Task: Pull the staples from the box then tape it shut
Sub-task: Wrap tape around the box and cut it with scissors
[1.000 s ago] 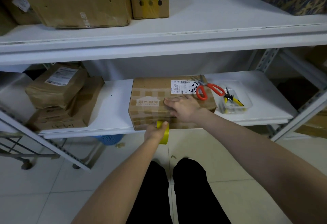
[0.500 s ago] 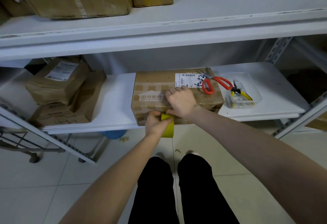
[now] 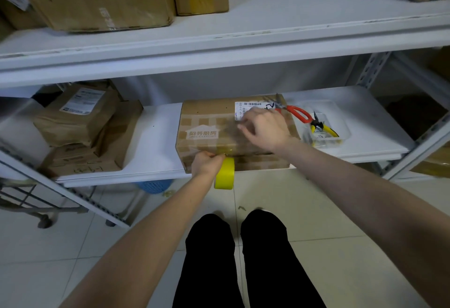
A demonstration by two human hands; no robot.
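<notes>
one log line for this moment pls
step: taping box shut | left hand: grips yellow tape roll at box front edge | right hand: rests on box top

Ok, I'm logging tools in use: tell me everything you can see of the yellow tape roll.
The tape roll is a yellow ring, glossy like plastic, seen nearly edge-on. It is held upright at the front face of the cardboard box, just under its top edge. The left hand grips it from the left. A strip seems to run onto the box top.

Single head view, looking forward-down at shelf (image 3: 155, 137), near, arm's reach.
</notes>
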